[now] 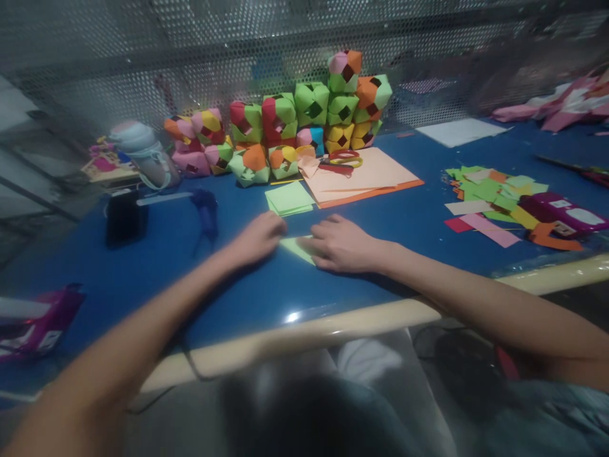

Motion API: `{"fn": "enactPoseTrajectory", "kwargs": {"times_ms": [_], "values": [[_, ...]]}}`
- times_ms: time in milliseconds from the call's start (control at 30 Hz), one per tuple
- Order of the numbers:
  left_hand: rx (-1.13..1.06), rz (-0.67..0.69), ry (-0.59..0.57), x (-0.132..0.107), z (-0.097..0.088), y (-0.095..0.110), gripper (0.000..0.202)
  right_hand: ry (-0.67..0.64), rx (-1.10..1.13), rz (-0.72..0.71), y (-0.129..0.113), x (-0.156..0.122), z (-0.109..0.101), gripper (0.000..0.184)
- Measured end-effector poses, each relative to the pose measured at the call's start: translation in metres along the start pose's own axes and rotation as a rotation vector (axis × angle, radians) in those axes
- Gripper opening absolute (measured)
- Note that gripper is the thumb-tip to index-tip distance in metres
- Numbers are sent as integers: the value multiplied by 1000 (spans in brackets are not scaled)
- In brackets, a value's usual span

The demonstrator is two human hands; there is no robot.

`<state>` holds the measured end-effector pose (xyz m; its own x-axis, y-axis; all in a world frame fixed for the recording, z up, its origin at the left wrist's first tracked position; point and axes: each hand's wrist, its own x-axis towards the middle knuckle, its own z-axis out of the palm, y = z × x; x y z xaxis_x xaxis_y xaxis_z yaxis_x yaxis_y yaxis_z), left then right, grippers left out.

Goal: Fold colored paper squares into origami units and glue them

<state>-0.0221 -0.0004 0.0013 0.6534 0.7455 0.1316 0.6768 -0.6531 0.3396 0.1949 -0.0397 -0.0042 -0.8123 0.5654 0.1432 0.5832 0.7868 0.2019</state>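
A small light green sheet of paper (pixel 295 249), folded to a pointed shape, lies on the blue table between my hands. My left hand (pixel 261 238) is closed at its left corner, with the fingertips partly hidden and slightly blurred. My right hand (pixel 345 246) is closed over the right part of the sheet, fingers bent and pressing it to the table. That hand covers the sheet's right end. Just beyond my hands rests a small stack of light green paper squares (pixel 290 198).
Folded paper balls (pixel 311 105) stand stacked at the back. Scissors (pixel 345 158) lie on peach sheets (pixel 380 171). Paper scraps (pixel 495 193) and a purple box (pixel 566 212) are at right. On the left are a bottle (pixel 143 152), a black phone-like object (pixel 125 218) and another purple box (pixel 52 320).
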Motion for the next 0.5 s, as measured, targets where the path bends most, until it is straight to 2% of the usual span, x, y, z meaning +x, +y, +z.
{"fn": "enactPoseTrajectory", "kwargs": {"times_ms": [67,133,200,300,433,500], "values": [[43,-2,103,-2,3,14,15,-14,8,-2,0,3,0,38],[59,27,122,-5,9,29,12,-31,16,4,0,6,1,34],[114,48,50,-7,16,42,12,-48,28,15,0,8,1,30],[294,10,-73,-9,23,53,14,-55,61,32,1,7,0,30],[484,-6,-205,-9,23,58,18,-79,76,110,5,0,-5,38],[530,3,-228,-9,22,58,21,-109,57,165,8,-6,-8,41]]}}
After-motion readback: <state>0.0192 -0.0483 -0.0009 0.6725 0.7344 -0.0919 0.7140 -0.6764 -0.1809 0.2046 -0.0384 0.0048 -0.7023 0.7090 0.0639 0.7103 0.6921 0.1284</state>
